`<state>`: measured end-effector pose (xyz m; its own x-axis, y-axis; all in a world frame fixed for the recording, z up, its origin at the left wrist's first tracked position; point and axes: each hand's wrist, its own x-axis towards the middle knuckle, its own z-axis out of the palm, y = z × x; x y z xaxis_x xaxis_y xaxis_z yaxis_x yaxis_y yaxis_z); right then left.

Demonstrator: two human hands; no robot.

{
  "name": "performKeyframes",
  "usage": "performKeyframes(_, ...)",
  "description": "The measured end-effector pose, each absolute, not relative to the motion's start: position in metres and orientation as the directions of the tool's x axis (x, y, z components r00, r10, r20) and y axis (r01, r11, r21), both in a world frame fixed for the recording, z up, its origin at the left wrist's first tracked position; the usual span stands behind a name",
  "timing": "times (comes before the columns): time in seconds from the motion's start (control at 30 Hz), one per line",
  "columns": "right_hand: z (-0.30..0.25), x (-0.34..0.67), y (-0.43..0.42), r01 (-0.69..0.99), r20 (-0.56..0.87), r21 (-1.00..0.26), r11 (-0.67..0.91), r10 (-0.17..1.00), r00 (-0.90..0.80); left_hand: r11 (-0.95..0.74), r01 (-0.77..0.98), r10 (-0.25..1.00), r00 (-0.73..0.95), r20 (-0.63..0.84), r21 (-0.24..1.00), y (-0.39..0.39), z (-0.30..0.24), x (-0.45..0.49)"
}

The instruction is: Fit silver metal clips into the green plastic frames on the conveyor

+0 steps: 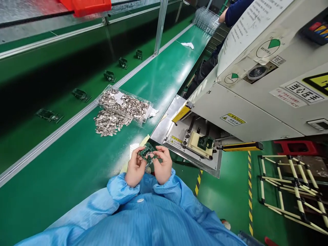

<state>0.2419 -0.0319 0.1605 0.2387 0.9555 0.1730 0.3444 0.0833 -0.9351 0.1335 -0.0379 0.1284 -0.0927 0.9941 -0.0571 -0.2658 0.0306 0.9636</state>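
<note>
Both of my hands hold one small green circuit board [147,151] close to my chest, over the green table edge. My left hand [135,167] pinches its left side with thumb and fingers. My right hand [162,164] grips its right side, fingers curled round it. A pile of small silver metal parts [116,111] spills out of a clear plastic tray [147,103] on the table ahead of my hands. To the right, a press machine's fixture [197,142] carries another green board [205,142].
A conveyor belt on the left carries several green boards [81,94] in a row. The large white machine [269,92] fills the right side. Another person in a dark blue sleeve [234,12] works at the far end. A white pipe rack [289,188] stands on the floor at right.
</note>
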Motion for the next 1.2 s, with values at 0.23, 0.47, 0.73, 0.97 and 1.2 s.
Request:
performKeyframes(0.23,0.160,0.238,-0.041,0.401,0.162,-0.915,0.035,0.944,0.286,0.005,-0.222,0.998,-0.067,-0.020,0.975,-0.046,0.134,0.142)
performKeyframes(0.47,0.146,0.235,-0.043,0.111,-0.021,-0.991,-0.074,0.909,0.417,0.098,-0.253,0.990,-0.070,-0.119,0.962,-0.052,0.133,0.152)
performKeyframes(0.73,0.164,0.305,-0.049,0.123,0.056,-0.992,0.041,0.991,0.118,0.143,-0.232,0.977,0.189,-0.099,0.962,-0.031,0.134,0.170)
performKeyframes(0.97,0.200,0.399,-0.099,0.447,0.160,-0.891,0.082,0.977,0.141,0.102,-0.072,0.592,0.806,-0.003,0.992,0.008,0.154,0.222)
performKeyframes(1.2,0.180,0.474,-0.148,0.357,0.172,-0.930,-0.091,0.749,0.639,-0.197,-0.053,0.740,0.647,0.184,0.979,0.080,0.176,0.333)
